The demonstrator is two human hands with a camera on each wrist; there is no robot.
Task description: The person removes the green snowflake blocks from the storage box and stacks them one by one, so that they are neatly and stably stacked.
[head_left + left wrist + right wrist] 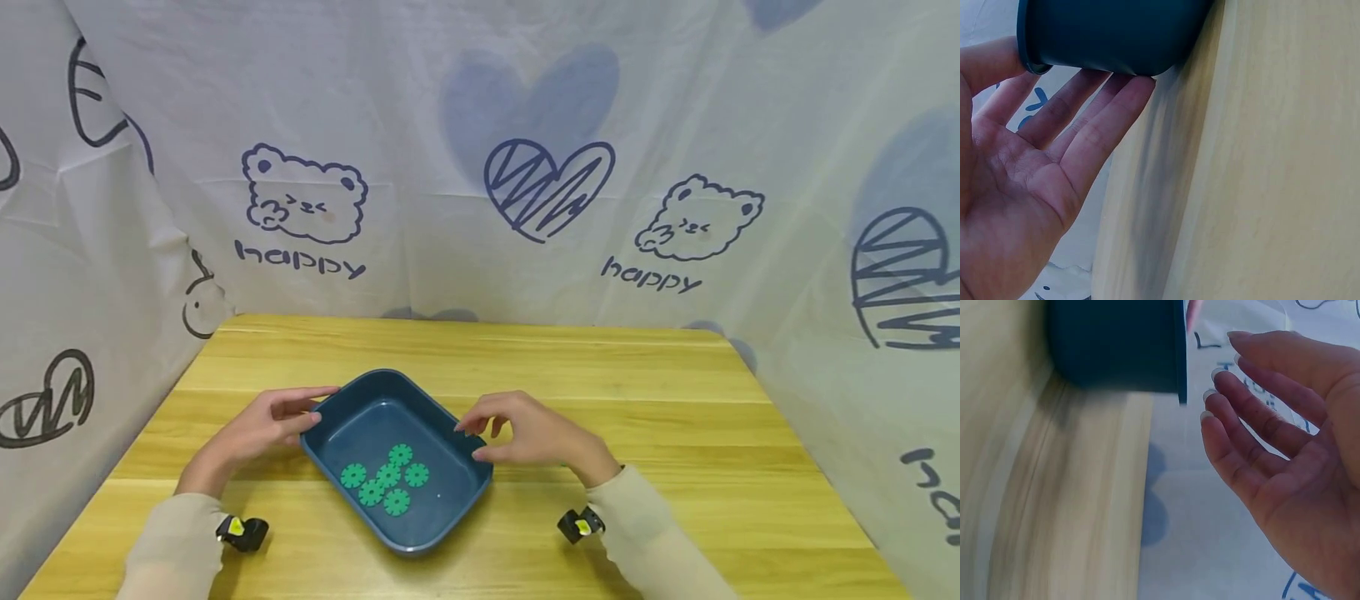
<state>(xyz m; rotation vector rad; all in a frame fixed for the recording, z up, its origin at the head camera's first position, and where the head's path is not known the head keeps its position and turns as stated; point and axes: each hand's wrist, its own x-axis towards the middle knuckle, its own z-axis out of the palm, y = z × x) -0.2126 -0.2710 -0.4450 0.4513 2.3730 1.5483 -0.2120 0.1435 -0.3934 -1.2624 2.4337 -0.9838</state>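
A dark blue rectangular tray [442, 533] stands on the wooden table, turned at an angle. Inside it, toward the near left side, lie several green notched plastic discs [388, 476], some touching or overlapping. My left hand [258, 429] holds the tray's left corner; the thumb is at the rim and the other fingertips meet the outer wall, as the left wrist view shows. Near the right corner is my right hand [528, 429], its fingers loosely bent with nothing in them. In the right wrist view, a gap separates those fingers from the tray wall [1116, 350].
The wooden table [675, 417] extends around the tray. White cloth [420, 250] with bear and heart drawings hangs behind it and along both sides. A black wrist camera [243, 532] is strapped at the left wrist, another camera [580, 525] at the right.
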